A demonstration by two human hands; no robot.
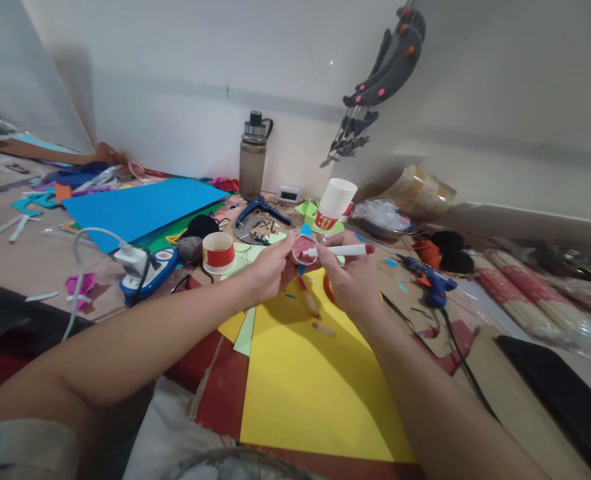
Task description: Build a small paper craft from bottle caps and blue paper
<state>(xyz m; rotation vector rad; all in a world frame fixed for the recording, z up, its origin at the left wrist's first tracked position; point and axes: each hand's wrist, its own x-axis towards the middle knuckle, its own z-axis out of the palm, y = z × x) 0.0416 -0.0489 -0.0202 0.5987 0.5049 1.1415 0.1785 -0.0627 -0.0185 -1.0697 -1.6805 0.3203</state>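
- While the counter (20,253) is crowded on every side, the marking goes best done over the yellow sheet (300,387), the largest flat thing below the hands, so any slip of ink lands on paper and not on the clutter.
- Off at ten o'clock from the hands lies the blue sheet (140,207); at twelve o'clock, against the wall, stands the grey bottle (253,155); neither is in the way.
- At one o'clock sits the stack of paper cups (336,202), at nine o'clock a single red-banded cup (219,253), and at three o'clock the blue glue gun (433,278) with its cord trailing toward the near edge; I judge the cord worth keeping clear of the right elbow.
- The left hand (270,270) is curled closed around the small cup (303,249), tilting its bottom toward the camera; a firm, still hold with the thumb on the rim looks the surest way to give the pen a steady face.
- The right hand (350,280) is closed on the red marker (343,251), held level, tip pointing to nine o'clock and touching the cup's bottom.
- The small cup thus lies between both hands, just at three o'clock of the left fingers and at ten o'clock of the right knuckles, raised above the yellow sheet.
- Short, light strokes, I think, suit so small a surface.
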